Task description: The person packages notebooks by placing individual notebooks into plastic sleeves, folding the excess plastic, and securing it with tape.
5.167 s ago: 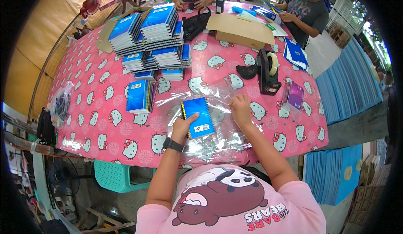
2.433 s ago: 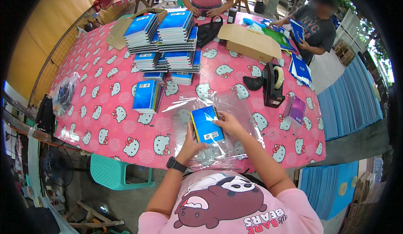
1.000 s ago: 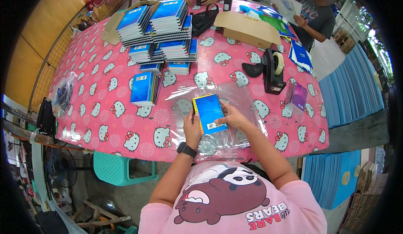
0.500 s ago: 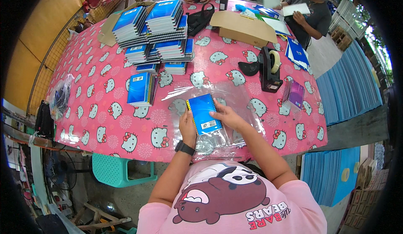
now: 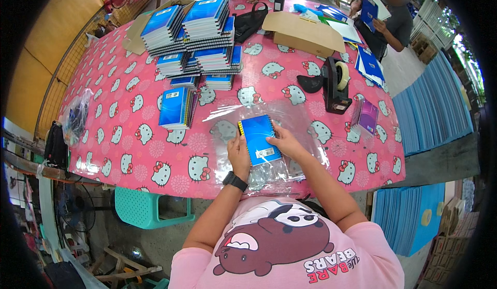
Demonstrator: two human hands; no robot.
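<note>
Head view: the left hand and the right hand both grip a blue spiral notebook, fingers closed on its edges, above clear plastic bags.

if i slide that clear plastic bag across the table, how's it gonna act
The clear plastic bag looks thin and crinkled, so it would probably flop and bunch rather than slide flat. Its glossy film likely slips easily on the smooth pink tablecloth. Both hands, left hand and right hand, hold the blue notebook.
</note>
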